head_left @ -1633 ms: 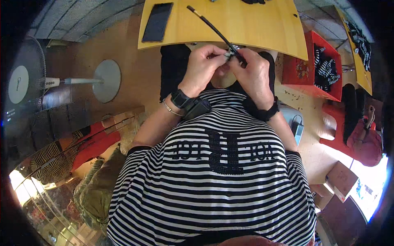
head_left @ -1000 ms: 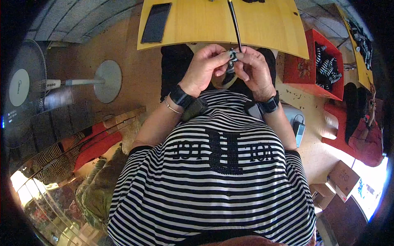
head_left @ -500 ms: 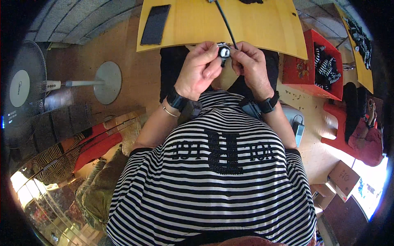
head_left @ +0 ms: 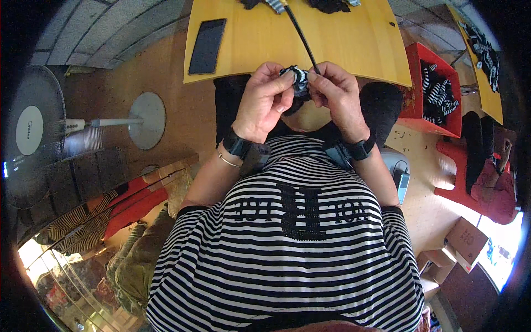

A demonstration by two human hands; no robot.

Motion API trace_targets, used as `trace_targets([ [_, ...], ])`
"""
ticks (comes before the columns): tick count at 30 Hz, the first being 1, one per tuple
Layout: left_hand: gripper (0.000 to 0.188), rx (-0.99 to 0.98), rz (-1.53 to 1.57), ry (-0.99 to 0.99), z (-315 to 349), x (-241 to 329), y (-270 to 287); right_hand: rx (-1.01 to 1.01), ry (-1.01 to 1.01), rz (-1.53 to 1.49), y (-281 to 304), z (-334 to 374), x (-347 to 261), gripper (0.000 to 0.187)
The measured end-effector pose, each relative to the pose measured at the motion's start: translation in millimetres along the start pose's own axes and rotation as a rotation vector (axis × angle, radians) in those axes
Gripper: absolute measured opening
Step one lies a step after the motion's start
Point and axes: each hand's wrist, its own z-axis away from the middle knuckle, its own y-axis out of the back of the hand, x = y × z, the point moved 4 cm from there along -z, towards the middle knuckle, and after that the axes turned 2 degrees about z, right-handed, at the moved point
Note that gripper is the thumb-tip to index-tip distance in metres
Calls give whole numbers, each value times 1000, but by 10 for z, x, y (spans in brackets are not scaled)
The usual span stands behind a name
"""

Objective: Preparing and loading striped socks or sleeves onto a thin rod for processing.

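Note:
A small crumpled piece of black-and-white striped fabric (head_left: 299, 78) is held up between my hands, just off the near edge of the yellow table (head_left: 260, 52). My left hand (head_left: 262, 103) pinches its left side between thumb and fingers. On the other side, my right hand (head_left: 336, 93) is closed with thumb and fingertips on the fabric's right edge. A thin black rod (head_left: 300, 36) slants from the far part of the table down to my right fingers; whether they grip it cannot be made out. Part of the fabric is hidden behind my fingers.
A dark phone-like slab (head_left: 207, 46) lies on the table's left. Dark cloth scraps (head_left: 330, 5) sit at the far edge. To the right stands a red box (head_left: 411, 105) of striped pieces. A fan (head_left: 29, 130) is at left; another person (head_left: 492, 188) sits at far right.
The fabric has turned in my fingers: a round white patch faced up before, striped folds show now. More cloth scraps show at the table's far edge.

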Motion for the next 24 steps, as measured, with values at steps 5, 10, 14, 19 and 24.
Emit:
trace_targets([
  [5,16,-272,268,66,74,57,-186,-32,3,-13,-28,-84,-106,14],
  [10,16,-314,-59,69,-126,277,-369,-7,75,4,68,-309,-166,12],
  [14,19,-58,-340,-318,-480,371,-366,64,228,89,130,-594,-305,10],
  [19,17,24,-361,-275,-875,407,-321,84,249,82,279,-959,-311,7],
  [24,18,11,-126,-117,-1213,313,-257,131,102,161,495,-1259,-154,4],
])
